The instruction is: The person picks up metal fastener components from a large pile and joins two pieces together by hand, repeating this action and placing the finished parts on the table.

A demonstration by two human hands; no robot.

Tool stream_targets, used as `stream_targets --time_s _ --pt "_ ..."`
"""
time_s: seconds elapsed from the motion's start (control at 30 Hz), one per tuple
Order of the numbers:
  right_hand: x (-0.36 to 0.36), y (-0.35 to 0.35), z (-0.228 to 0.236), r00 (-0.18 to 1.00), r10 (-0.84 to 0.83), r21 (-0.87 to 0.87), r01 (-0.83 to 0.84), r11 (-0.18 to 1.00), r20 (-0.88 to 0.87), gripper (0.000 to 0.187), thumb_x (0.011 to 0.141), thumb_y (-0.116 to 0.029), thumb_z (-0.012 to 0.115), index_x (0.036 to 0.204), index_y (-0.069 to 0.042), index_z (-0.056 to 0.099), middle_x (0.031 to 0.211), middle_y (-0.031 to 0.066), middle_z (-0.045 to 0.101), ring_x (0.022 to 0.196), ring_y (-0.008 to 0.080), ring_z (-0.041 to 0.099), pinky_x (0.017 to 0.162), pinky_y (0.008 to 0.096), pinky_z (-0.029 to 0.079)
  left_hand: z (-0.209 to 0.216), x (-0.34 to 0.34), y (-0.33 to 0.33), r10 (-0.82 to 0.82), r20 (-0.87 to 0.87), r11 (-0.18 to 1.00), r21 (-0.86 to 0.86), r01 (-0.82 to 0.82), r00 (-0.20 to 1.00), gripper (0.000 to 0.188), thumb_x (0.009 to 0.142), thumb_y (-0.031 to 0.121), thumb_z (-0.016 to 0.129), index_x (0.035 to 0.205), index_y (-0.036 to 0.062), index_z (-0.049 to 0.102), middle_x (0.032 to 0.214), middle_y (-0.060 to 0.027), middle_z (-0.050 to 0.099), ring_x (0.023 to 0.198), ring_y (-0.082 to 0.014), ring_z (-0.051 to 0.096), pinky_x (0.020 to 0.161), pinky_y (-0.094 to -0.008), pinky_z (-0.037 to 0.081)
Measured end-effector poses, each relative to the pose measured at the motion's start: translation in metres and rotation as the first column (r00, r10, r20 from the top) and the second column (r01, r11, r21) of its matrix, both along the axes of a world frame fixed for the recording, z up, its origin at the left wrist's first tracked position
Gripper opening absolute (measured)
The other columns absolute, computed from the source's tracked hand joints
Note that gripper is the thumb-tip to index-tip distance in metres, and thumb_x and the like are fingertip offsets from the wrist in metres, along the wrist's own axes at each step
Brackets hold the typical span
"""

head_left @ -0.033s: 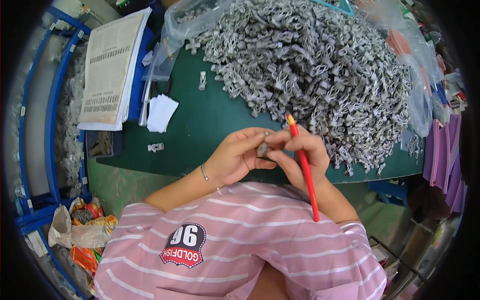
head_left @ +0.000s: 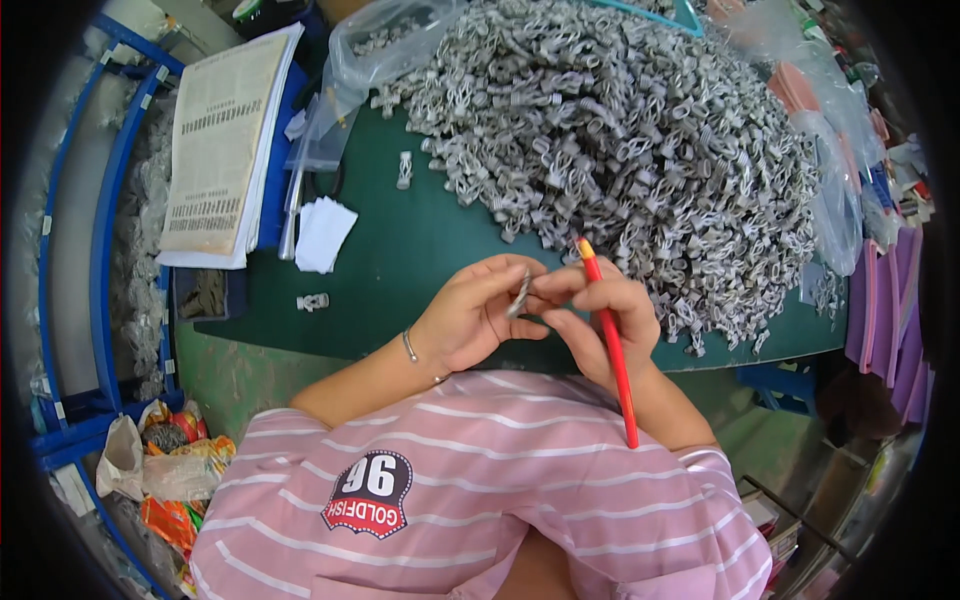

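My left hand (head_left: 470, 310) pinches a small flat grey piece (head_left: 519, 298) between thumb and fingers, just over the near edge of the green table. Its exact kind is too small to make out. Close on the right, my right hand (head_left: 618, 305) is closed, its fingertips by the grey piece. A slim red pen-like tool (head_left: 615, 360) with a yellow tip lies in that hand, tip pointing away from me. Beyond both hands spreads a big heap of small grey clip-like parts (head_left: 640, 150). Two similar loose parts, one upper (head_left: 404, 170) and one lower (head_left: 313, 301), lie to the left.
The green tabletop (head_left: 400, 240) carries white paper slips (head_left: 324, 235) and clear plastic bags (head_left: 390, 45) at its left. A printed paper stack (head_left: 215, 140) stands beside blue shelving (head_left: 110, 210). Pink and purple sheets (head_left: 885, 300) hang at the right, near more plastic bags (head_left: 835, 190).
The grey piece has turned between my fingers and now shows more edge-on. My hands and the red tool have hardly moved.
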State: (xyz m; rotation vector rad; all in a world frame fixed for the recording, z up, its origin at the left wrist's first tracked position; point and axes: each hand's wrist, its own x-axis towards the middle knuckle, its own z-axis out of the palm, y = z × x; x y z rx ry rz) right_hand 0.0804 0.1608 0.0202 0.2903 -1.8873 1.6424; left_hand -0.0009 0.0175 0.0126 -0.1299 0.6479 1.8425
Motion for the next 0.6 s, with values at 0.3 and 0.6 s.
stream_targets --time_s 0.3,0.6 --pt "0.007 0.015 0.004 0.972 -0.228 -0.088 0.232 0.969 0.058 0.018 0.079 0.008 0.057 0.088 -0.002 0.045 0.083 0.0162 0.061 0.073 0.0164 0.057 0.068 0.0261 0.046 0.003 -0.059 0.065 -0.153 -0.928 0.825 0.068 -0.56 -0.338 0.029 0.066 0.012 0.074 0.088 0.002 0.057 0.074 -0.0069 0.05 0.055 -0.0165 0.048 0.05 -0.0265 0.041" --pt "-0.002 0.014 -0.003 0.965 -0.236 -0.083 0.246 0.966 0.116 0.016 0.079 0.009 0.056 0.088 -0.001 0.048 0.085 0.0151 0.06 0.074 0.016 0.058 0.068 0.0262 0.047 -0.008 -0.062 0.046 -0.169 -0.945 0.827 0.02 -0.562 -0.281 0.013 0.081 0.006 0.06 0.092 0.0008 0.059 0.078 -0.0065 0.06 0.063 -0.0163 0.059 0.055 -0.0265 0.045"
